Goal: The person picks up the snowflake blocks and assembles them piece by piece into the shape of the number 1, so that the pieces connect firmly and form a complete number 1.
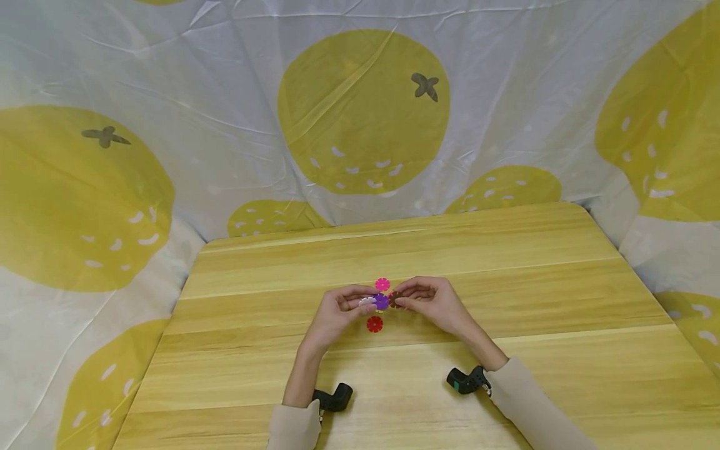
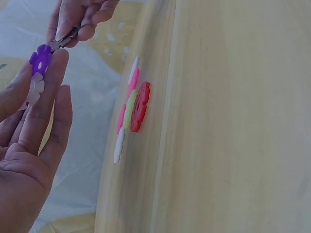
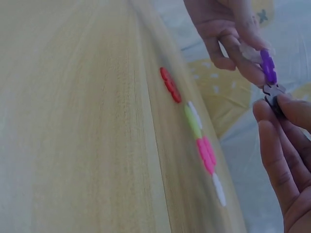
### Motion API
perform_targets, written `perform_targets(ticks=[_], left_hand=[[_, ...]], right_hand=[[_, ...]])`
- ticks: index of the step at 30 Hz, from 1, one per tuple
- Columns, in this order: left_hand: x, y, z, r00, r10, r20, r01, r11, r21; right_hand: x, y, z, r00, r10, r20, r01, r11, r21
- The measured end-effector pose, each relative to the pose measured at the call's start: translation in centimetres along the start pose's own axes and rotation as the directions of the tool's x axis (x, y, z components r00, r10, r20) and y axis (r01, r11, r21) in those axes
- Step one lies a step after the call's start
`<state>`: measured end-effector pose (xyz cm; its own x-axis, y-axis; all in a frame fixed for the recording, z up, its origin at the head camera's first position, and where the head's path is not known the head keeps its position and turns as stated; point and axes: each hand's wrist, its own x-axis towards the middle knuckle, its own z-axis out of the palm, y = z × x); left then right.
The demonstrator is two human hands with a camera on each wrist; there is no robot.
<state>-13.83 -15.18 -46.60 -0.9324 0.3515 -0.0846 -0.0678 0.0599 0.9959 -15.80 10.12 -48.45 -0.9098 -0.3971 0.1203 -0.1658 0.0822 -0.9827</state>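
Slotted plastic snowflake discs are in both hands. My left hand [image 1: 336,315] pinches a white disc [image 2: 36,89] between thumb and fingers, and a purple disc [image 2: 41,60] is joined to its edge. The right hand [image 1: 437,305] pinches a dark brown disc [image 3: 272,96], its slotted edge right at the purple disc's rim. Both hands are raised over the table in the wrist views. Beyond them lie a red disc [image 3: 170,85], a yellow-green disc [image 3: 193,121], pink discs [image 3: 205,154] and white discs [image 3: 219,189].
The wooden table [image 1: 253,350] has rounded far corners and meets a white curtain [image 1: 225,150] printed with yellow fruit. Black wrist cameras sit near both cuffs, the left one [image 1: 336,398] and the right one [image 1: 464,380] low over the tabletop.
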Motion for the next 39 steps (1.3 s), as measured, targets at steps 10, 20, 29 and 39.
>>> perform_targets(ticks=[10,20,29,39], left_hand=[[-0.2,0.3,0.2,1.0,0.005,0.031,-0.008,0.997,0.074],[0.0,0.2,0.4,1.0,-0.013,-0.02,0.016,0.984,0.175],[-0.2,0.4,0.3,1.0,0.018,0.017,-0.021,0.981,0.193],[-0.2,0.3,0.6,0.999,0.026,0.025,-0.031,0.975,0.22]], right_hand=[[-0.1,-0.3,0.2,1.0,-0.021,-0.015,0.021,0.999,-0.036],[-0.2,-0.6,0.5,0.999,-0.031,-0.035,0.029,0.997,-0.07],[-0.2,-1.1,0.5,0.993,-0.118,-0.004,0.117,0.986,-0.123],[-0.3,-1.0,0.2,0.973,-0.225,0.051,0.231,0.96,-0.157]])
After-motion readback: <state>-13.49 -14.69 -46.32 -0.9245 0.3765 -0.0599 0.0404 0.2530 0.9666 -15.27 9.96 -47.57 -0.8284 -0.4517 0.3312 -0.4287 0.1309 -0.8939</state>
